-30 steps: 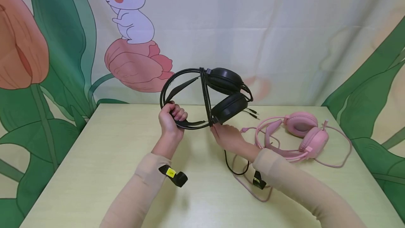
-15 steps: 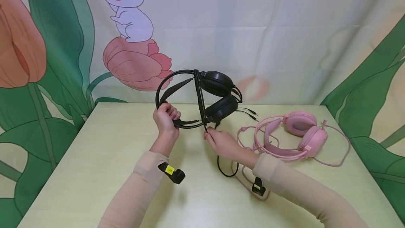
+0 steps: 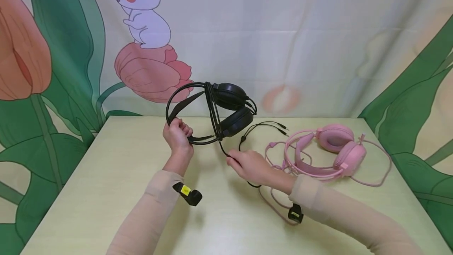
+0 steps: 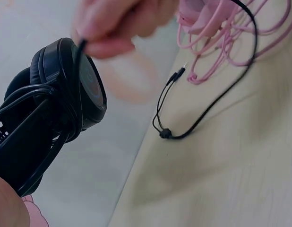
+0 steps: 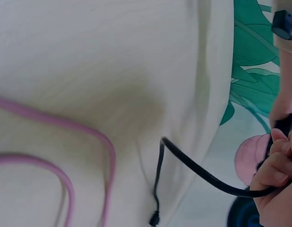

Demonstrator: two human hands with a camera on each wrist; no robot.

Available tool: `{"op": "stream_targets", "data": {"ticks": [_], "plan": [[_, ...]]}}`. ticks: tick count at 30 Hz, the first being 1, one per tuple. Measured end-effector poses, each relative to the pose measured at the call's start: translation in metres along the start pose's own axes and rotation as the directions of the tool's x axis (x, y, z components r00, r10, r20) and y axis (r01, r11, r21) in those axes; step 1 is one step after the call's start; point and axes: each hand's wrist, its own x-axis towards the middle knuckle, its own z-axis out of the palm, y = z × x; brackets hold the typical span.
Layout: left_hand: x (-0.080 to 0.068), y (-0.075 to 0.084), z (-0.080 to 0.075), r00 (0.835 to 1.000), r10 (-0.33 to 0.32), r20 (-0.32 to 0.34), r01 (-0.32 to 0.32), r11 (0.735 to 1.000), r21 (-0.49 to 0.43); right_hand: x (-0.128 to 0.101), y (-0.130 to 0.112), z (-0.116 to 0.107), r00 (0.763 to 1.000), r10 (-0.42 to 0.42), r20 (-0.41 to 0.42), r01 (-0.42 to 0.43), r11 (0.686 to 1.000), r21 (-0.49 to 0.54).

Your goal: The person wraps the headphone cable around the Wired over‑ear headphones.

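Above the table, black over-ear headphones (image 3: 236, 122) are held tilted, with their cable wound several times around the headband near the earcups. My left hand (image 3: 178, 135) grips the headband at its left side. To the right, my right hand (image 3: 253, 165) pinches the black cable (image 3: 223, 149), which runs taut from the wound part to the fingers. In the right wrist view the cable (image 5: 202, 176) comes out of the curled fingers and hangs in a loop. Its free end, a splitter with two jack plugs (image 4: 176, 74), lies toward the back of the table in the left wrist view.
Pink headphones (image 3: 350, 158) lie on the right of the table (image 3: 106, 192), their pink cable (image 3: 383, 184) looped around them and under my right forearm. Behind the table hangs a curtain (image 3: 247, 42) printed with flowers and a rabbit.
My right hand has drawn away from the headphones, pulling a length of cable off the headband. The wound strands look looser. My left hand has shifted the headphones left and slightly down.
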Motion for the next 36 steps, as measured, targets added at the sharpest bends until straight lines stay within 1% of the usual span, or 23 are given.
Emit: {"op": "stream_targets", "data": {"ticks": [6, 11, 13, 16, 19, 21, 23, 25, 27, 29, 31, 33, 36], "plan": [[0.004, 0.002, -0.005, 0.999, 0.033, 0.007, -0.033, 0.998, 0.051, 0.002, -0.001, -0.024, 0.992, -0.122, 0.003, 0.123, 0.992, -0.01], [0.007, 0.006, -0.007, 0.995, 0.095, 0.03, -0.098, 0.989, 0.113, 0.006, 0.0, -0.047, 0.985, -0.173, 0.027, 0.173, 0.985, -0.025], [0.008, 0.007, -0.009, 0.992, 0.118, 0.035, -0.121, 0.981, 0.149, 0.009, -0.002, -0.056, 0.979, -0.204, 0.021, 0.205, 0.978, -0.044], [0.009, 0.009, -0.011, 0.991, 0.132, 0.027, -0.135, 0.974, 0.184, 0.013, -0.003, -0.07, 0.963, -0.27, 0.0, 0.269, 0.959, -0.084], [0.01, 0.01, -0.014, 0.992, 0.122, 0.012, -0.123, 0.974, 0.191, 0.018, -0.002, -0.084, 0.94, -0.34, -0.026, 0.335, 0.934, -0.122], [0.01, 0.01, -0.015, 0.993, 0.114, 0.013, -0.114, 0.976, 0.187, 0.02, 0.0, -0.092, 0.925, -0.379, -0.04, 0.371, 0.918, -0.139], [0.011, 0.009, -0.016, 0.993, 0.113, 0.02, -0.114, 0.975, 0.192, 0.023, 0.002, -0.098, 0.913, -0.405, -0.049, 0.394, 0.907, -0.149], [0.011, 0.009, -0.015, 0.992, 0.127, 0.025, -0.129, 0.97, 0.205, 0.025, 0.003, -0.103, 0.907, -0.42, -0.042, 0.41, 0.9, -0.15], [0.011, 0.009, -0.014, 0.988, 0.155, 0.024, -0.157, 0.96, 0.231, 0.027, 0.003, -0.106, 0.903, -0.43, -0.021, 0.423, 0.895, -0.138], [0.012, 0.01, -0.013, 0.98, 0.199, 0.013, -0.195, 0.942, 0.275, 0.028, 0.001, -0.109, 0.899, -0.437, 0.0, 0.435, 0.893, -0.115], [0.013, 0.011, -0.013, 0.972, 0.234, -0.008, -0.218, 0.918, 0.331, 0.029, -0.001, -0.112, 0.895, -0.446, 0.011, 0.446, 0.891, -0.082], [0.014, 0.013, -0.014, 0.967, 0.253, -0.028, -0.222, 0.893, 0.392, 0.03, -0.002, -0.116, 0.89, -0.455, 0.017, 0.455, 0.889, -0.052], [0.015, 0.015, -0.018, 0.967, 0.25, -0.048, -0.202, 0.869, 0.452, 0.032, -0.005, -0.125, 0.878, -0.479, 0.014, 0.48, 0.877, -0.04]]}}
